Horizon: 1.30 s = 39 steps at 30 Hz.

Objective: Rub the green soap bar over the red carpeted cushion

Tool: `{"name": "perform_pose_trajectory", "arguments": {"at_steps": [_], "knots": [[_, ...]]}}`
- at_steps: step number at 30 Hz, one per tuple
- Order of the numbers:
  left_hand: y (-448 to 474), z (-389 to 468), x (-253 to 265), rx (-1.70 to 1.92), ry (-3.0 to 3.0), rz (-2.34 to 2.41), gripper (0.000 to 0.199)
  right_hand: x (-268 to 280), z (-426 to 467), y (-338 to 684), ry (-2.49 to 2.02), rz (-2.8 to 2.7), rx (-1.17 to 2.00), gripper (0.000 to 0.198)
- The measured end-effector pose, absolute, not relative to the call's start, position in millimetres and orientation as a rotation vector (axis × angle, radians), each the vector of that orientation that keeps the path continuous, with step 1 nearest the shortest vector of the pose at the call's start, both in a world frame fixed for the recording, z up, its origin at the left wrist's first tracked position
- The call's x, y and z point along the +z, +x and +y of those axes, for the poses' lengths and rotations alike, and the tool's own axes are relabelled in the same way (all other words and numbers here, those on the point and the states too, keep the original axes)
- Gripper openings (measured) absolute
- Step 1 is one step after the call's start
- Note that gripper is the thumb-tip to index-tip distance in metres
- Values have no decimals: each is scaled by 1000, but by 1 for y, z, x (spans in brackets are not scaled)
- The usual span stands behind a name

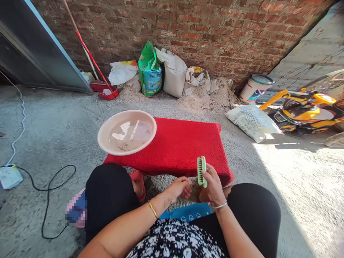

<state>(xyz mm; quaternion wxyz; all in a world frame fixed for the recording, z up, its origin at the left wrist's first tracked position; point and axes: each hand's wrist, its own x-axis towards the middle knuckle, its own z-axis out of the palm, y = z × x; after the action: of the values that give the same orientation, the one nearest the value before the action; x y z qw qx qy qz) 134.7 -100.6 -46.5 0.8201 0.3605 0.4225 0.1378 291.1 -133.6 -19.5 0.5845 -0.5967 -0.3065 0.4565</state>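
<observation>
My right hand is closed around a small light green folding comb, held upright near the front right edge of the red cloth. Dark teeth show between the comb's two pale bars. Left of it, my left hand has its fingers drawn together over my lap, apart from the comb. Whatever those fingers may pinch is too small to make out. Towards the left end of the cloth, a pale pink basin holds water with small bits at the bottom.
Sacks, including a green bag and a white sack, lean against the brick wall. A red dustpan stands beside them. At right is a yellow ride-on toy; a black cable loops across the floor at left.
</observation>
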Motion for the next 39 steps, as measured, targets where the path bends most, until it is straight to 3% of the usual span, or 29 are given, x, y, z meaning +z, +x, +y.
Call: {"name": "perform_pose_trajectory", "arguments": {"at_steps": [5,11,21,25,32,39], "knots": [[140,-108,-56,182,920,931,30,-19,-123,285,-1776,-1216,484,46],[133,-111,-61,55,1704,886,17,-28,-120,266,-1876,-1680,223,40],[120,-114,-54,-420,2311,630,40,-35,-126,313,-2251,-1325,13,43],[119,-116,-65,-482,2449,628,38,-32,-124,317,-2161,-1287,-65,46],[124,-111,-69,-684,2472,680,36,-36,-119,262,-1906,-1704,120,39],[121,-115,-68,-635,2481,733,32,-37,-119,293,-2125,-1511,97,41]]}}
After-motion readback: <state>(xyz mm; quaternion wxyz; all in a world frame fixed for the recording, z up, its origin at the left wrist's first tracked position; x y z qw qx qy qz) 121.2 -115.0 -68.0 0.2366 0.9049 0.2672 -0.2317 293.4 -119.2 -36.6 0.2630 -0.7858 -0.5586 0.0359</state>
